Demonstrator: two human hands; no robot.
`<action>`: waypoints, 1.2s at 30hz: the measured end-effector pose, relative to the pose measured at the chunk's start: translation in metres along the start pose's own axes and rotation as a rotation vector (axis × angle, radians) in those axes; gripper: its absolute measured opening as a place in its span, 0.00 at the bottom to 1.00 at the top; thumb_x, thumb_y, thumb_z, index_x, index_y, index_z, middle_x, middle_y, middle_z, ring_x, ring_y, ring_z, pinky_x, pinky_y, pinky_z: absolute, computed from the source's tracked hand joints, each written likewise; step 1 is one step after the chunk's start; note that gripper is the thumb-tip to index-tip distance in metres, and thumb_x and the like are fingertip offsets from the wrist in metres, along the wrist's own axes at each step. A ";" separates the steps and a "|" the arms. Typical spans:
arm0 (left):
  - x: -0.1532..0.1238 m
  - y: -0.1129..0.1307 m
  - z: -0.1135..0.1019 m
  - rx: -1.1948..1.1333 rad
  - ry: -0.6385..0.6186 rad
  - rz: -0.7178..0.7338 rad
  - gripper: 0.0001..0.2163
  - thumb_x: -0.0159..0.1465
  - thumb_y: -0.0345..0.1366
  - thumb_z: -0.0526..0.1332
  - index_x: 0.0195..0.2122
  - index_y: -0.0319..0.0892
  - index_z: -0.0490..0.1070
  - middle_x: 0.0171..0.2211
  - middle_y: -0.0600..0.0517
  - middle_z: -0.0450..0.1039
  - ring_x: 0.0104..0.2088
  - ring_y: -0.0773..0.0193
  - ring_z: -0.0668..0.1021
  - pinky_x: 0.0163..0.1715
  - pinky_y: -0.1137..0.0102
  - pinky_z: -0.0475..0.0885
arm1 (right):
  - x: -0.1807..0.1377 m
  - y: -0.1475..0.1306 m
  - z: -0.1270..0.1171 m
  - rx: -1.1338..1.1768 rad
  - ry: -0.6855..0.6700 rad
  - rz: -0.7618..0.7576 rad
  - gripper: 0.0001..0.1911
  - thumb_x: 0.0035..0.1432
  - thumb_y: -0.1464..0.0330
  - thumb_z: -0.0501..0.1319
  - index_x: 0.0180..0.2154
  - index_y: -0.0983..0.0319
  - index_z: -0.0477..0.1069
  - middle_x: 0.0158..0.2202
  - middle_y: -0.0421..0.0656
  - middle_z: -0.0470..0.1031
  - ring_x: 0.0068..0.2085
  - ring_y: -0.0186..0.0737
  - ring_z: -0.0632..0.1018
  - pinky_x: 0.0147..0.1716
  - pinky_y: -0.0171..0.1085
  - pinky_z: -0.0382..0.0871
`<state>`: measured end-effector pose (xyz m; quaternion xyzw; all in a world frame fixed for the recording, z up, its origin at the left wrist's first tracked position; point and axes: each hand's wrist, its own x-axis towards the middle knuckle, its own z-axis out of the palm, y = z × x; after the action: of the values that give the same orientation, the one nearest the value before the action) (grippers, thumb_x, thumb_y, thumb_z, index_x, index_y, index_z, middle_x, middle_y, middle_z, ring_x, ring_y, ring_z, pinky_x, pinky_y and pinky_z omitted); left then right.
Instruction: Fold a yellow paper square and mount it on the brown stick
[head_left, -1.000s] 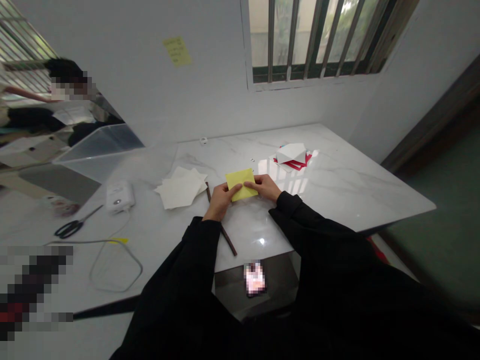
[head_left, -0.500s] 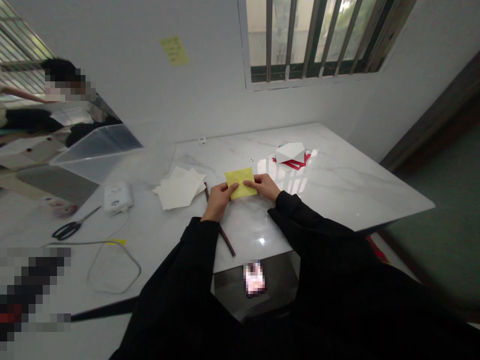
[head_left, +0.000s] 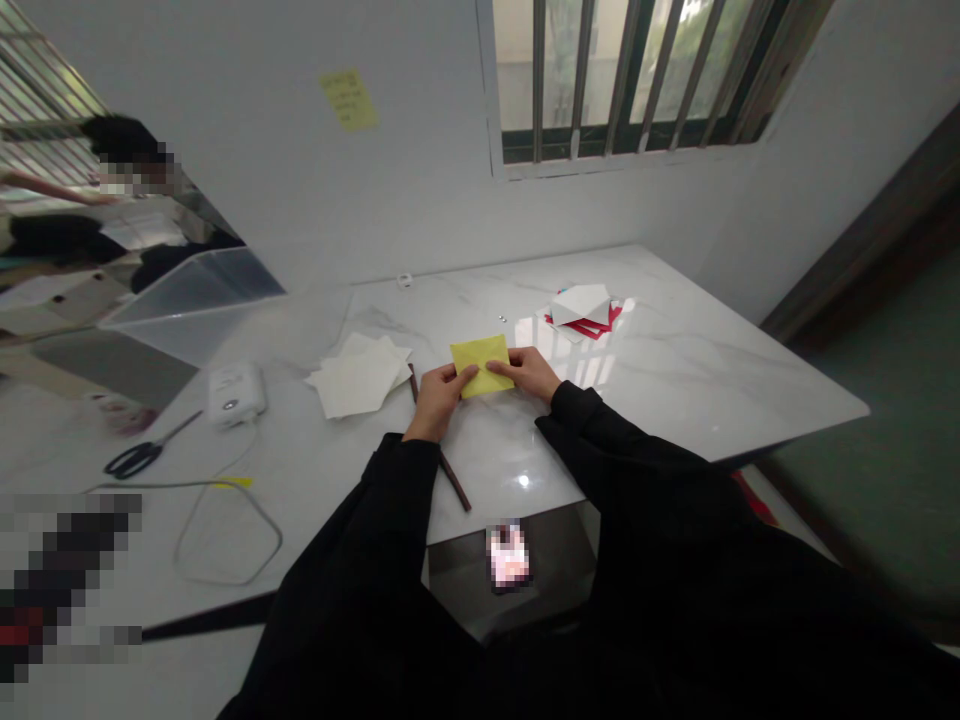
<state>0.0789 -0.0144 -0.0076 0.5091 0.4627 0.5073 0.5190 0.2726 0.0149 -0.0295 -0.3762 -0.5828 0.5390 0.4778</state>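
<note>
A yellow square of paper [head_left: 480, 355] lies on the white marble table [head_left: 675, 370] in front of me. My left hand [head_left: 439, 395] pinches its near left edge, thumb on top. My right hand [head_left: 531, 372] pinches its near right edge the same way. Both arms wear black sleeves. A thin brown stick [head_left: 442, 455] lies on the table under my left wrist.
White paper sheets [head_left: 358, 378] lie left of the yellow one. A red and white paper pile [head_left: 585, 308] sits farther back right. A small white device [head_left: 236, 392] with its cable, scissors [head_left: 142, 455] and a clear box [head_left: 195, 300] are at left. Another person is at far left.
</note>
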 end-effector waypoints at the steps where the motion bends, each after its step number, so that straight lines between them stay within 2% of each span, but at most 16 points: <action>1: 0.000 0.000 0.000 -0.004 0.000 -0.002 0.28 0.50 0.52 0.77 0.43 0.34 0.83 0.41 0.40 0.85 0.43 0.48 0.84 0.49 0.57 0.78 | 0.000 0.000 0.000 -0.002 -0.001 0.001 0.27 0.51 0.51 0.75 0.44 0.67 0.83 0.41 0.50 0.85 0.38 0.43 0.83 0.38 0.38 0.77; 13: 0.000 0.001 0.002 -0.033 0.006 -0.030 0.25 0.50 0.49 0.78 0.41 0.35 0.83 0.40 0.40 0.84 0.43 0.48 0.84 0.47 0.58 0.78 | 0.000 0.000 0.000 0.014 -0.013 -0.007 0.28 0.50 0.49 0.75 0.42 0.66 0.83 0.40 0.49 0.85 0.39 0.44 0.83 0.39 0.39 0.77; 22: -0.002 0.001 0.002 -0.041 -0.013 -0.022 0.27 0.48 0.51 0.79 0.42 0.34 0.83 0.40 0.41 0.85 0.41 0.50 0.84 0.46 0.60 0.78 | 0.001 0.003 0.000 -0.005 0.007 -0.023 0.26 0.53 0.51 0.74 0.43 0.65 0.82 0.40 0.49 0.85 0.37 0.42 0.83 0.39 0.39 0.77; 30: -0.001 -0.001 -0.001 0.026 -0.006 -0.010 0.29 0.47 0.54 0.79 0.41 0.34 0.84 0.40 0.40 0.84 0.39 0.49 0.84 0.42 0.61 0.78 | 0.001 0.005 -0.001 -0.102 0.018 -0.048 0.24 0.55 0.51 0.72 0.43 0.64 0.83 0.40 0.48 0.85 0.36 0.41 0.82 0.35 0.37 0.76; 36: 0.001 -0.004 -0.002 0.050 0.011 -0.001 0.28 0.47 0.53 0.79 0.41 0.34 0.84 0.40 0.39 0.84 0.40 0.49 0.84 0.41 0.62 0.78 | 0.000 0.004 0.000 -0.167 0.026 -0.047 0.23 0.56 0.52 0.71 0.42 0.64 0.83 0.39 0.47 0.84 0.36 0.41 0.81 0.34 0.36 0.75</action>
<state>0.0773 -0.0136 -0.0114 0.5188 0.4782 0.4980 0.5041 0.2723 0.0157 -0.0334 -0.4079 -0.6281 0.4723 0.4647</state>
